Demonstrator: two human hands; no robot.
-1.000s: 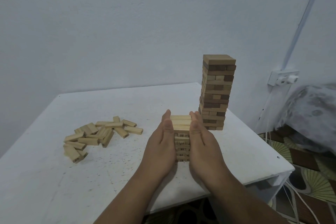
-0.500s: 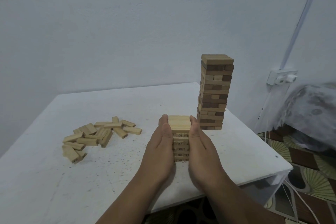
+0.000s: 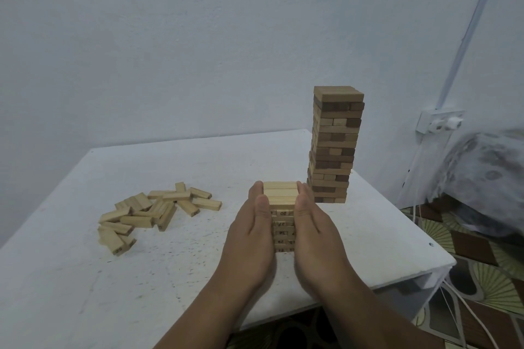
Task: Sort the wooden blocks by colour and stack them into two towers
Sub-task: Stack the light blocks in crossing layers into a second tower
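Note:
A short tower of light wooden blocks [image 3: 280, 193] stands near the front of the white table [image 3: 85, 278]. My left hand [image 3: 252, 235] and my right hand [image 3: 314, 232] press flat against its left and right sides, fingers straight. Printed numbers show on the block ends between my palms. A taller tower of brown blocks [image 3: 334, 144] stands just behind and to the right, close to the table's right edge. A loose pile of several light blocks [image 3: 150, 212] lies on the table at the left.
The table's right edge [image 3: 411, 224] and front corner [image 3: 450, 263] are close to both towers. A wall socket [image 3: 438, 122] with cables sits on the right wall. A patterned floor [image 3: 482, 278] lies below.
Both hands stay pressed on the light tower's sides; they slid slightly down and toward me. The view shifted a little.

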